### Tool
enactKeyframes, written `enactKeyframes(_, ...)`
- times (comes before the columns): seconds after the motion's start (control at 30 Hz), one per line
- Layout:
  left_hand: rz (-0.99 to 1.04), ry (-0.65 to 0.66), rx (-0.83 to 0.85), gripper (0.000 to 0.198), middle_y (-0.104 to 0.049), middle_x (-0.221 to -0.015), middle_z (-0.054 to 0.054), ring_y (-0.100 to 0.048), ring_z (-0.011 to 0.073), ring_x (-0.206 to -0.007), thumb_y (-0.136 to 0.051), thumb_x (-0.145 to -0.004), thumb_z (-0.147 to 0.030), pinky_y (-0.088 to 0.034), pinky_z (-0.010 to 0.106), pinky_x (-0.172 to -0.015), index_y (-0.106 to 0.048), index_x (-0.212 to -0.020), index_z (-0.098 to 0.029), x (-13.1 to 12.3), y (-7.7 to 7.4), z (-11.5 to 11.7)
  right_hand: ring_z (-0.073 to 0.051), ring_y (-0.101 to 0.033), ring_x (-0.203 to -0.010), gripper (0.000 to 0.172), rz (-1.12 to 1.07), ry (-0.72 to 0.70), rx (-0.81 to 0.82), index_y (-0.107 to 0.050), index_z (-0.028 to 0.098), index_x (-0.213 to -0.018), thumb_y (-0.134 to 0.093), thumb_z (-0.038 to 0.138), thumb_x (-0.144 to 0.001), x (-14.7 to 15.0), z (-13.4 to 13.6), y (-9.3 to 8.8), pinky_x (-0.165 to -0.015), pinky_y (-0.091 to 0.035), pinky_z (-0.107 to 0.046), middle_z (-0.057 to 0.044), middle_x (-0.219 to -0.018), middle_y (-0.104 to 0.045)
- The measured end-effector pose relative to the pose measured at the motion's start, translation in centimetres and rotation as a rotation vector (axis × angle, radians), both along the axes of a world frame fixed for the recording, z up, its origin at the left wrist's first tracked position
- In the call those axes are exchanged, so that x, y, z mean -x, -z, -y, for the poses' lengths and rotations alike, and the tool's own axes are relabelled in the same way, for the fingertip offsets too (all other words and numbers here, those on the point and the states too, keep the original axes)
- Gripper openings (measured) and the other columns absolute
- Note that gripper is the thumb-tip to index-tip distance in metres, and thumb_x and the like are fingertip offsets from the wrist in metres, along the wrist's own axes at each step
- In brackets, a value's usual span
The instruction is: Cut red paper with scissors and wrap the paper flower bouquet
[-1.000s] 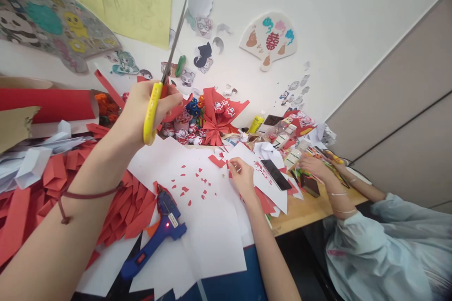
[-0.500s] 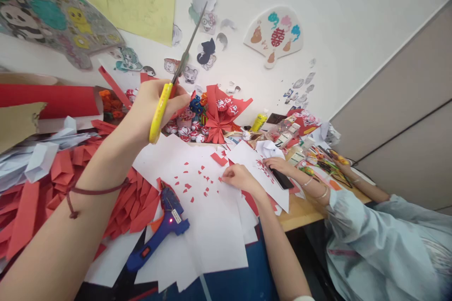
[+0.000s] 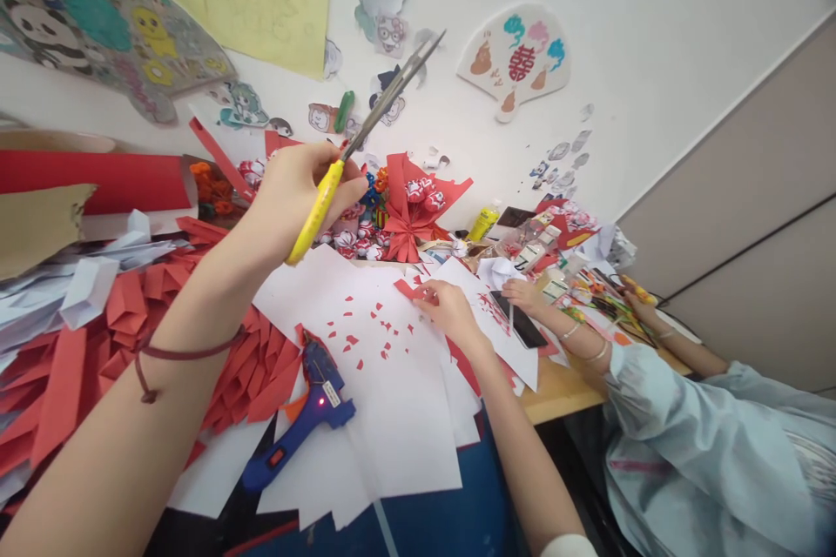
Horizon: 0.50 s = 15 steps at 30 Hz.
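Nearest us, the blue glue gun (image 3: pixel 312 413) lies on white sheets (image 3: pixel 392 435), its light glowing. Left of the glue gun is a heap of folded red pieces (image 3: pixel 261 365); just beyond it to the right, small red scraps (image 3: pixel 352 339) lie scattered.

Past those, up and right of the glue gun, is our right hand (image 3: pixel 450 313). It has shifted from the scraps to a larger red strip (image 3: pixel 403 288), fingers curled at its edge; whether they pinch it, we cannot tell. Well above the glue gun, our left hand (image 3: pixel 310 183) grips the yellow-handled scissors (image 3: pixel 359 137), which have swung over to point further right. The blades are away from the paper, so we judge that no cutting is under way and the strip has our attention.

Farther right of the glue gun, a co-worker's hand (image 3: pixel 522 296) is by a phone (image 3: pixel 528 329). Beyond the glue gun stands a red paper bouquet (image 3: pixel 405 235).
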State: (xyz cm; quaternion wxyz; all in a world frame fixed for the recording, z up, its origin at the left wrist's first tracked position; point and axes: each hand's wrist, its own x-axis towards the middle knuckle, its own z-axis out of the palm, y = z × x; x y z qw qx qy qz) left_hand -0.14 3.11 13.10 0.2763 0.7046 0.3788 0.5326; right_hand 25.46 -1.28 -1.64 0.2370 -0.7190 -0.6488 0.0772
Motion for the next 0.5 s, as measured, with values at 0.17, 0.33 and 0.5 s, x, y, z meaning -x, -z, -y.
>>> enactKeyframes(0.17, -0.115, 0.027, -0.072, 0.023, -0.059, -0.062, -0.002, -0.054, 0.0099, -0.051, -0.065, -0.078, -0.037, -0.038, 0.022, -0.050, -0.060, -0.079, -0.015, 0.1, 0.6, -0.6, -0.022, -0.063, -0.093, 0.014, -0.111, 0.012, -0.103, -0.071, 0.019, -0.087, -0.074, 0.026, -0.075, 0.3, -1.9, 2.3, -0.083, -0.043, -0.031, -0.008, -0.097, -0.071)
enactKeyframes(0.33, -0.314, -0.003, -0.173, 0.034, -0.058, -0.063, -0.001, -0.051, 0.0120, -0.058, -0.057, -0.083, -0.050, -0.033, 0.025, -0.055, -0.057, -0.078, -0.017, -0.4, 1.9, -2.2, -0.021, -0.066, -0.081, 0.018, -0.382, 0.044, -0.298, -0.071, 0.019, -0.081, -0.063, 0.034, -0.084, -0.5, -2.8, 2.1, -0.082, -0.049, -0.034, -0.007, -0.084, -0.073)
enactKeyframes(0.5, -0.676, -0.025, -0.244, 0.046, -0.065, -0.094, 0.009, -0.060, 0.0251, -0.083, -0.048, -0.084, -0.062, -0.039, 0.031, -0.063, -0.053, -0.092, -0.018, -1.9, 5.0, -4.3, -0.018, -0.068, -0.067, 0.048, -0.751, 0.009, -0.511, -0.067, 0.012, -0.107, -0.056, 0.054, -0.086, 0.0, -3.9, 0.4, -0.070, -0.057, -0.036, -0.009, -0.090, -0.075)
